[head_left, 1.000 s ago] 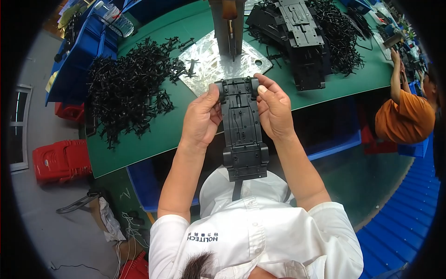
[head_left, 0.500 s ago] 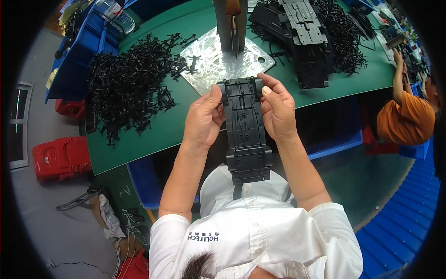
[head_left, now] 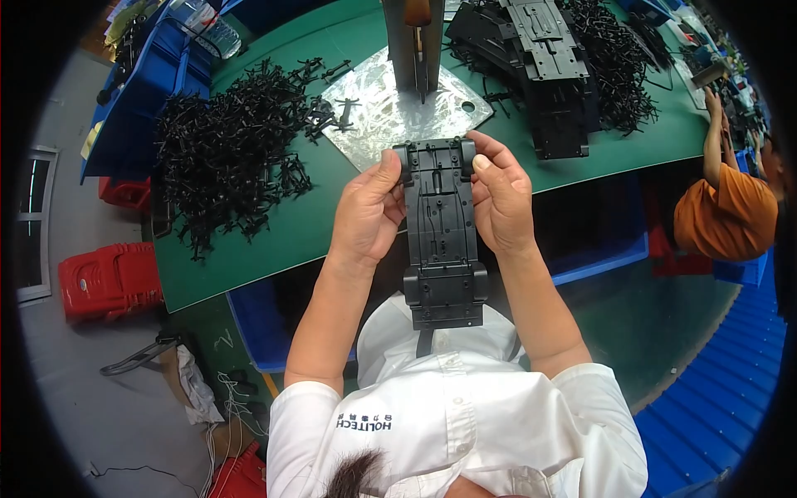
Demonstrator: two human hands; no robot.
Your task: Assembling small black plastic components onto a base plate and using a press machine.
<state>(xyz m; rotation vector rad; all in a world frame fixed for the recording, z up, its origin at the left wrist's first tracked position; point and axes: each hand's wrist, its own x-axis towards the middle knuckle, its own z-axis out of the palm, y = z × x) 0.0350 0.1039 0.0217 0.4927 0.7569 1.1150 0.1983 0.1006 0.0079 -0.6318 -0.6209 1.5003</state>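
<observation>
Between my two hands is a long black plastic chassis plate [head_left: 442, 228] with raised wheel-arch shapes at both ends. My left hand [head_left: 371, 207] grips its far left corner, thumb on the side of the arch. My right hand [head_left: 501, 199] pinches the far right corner, thumb on top and fingers around the edge. The plate's near end hangs over my lap. Just beyond its far end lies a shiny metal plate [head_left: 374, 112], on which an upright metal press-like fixture [head_left: 400, 54] stands.
A heap of small black plastic parts [head_left: 232, 149] covers the table's left side. More chassis plates [head_left: 548, 50] are stacked at the back right, beside another pile of black parts [head_left: 618, 75]. Red plastic crates [head_left: 112, 282] stand at left. A person in an orange shirt [head_left: 722, 212] works at far right.
The chassis plate and both my hands have shifted very slightly to the right. My grip on it looks the same.
</observation>
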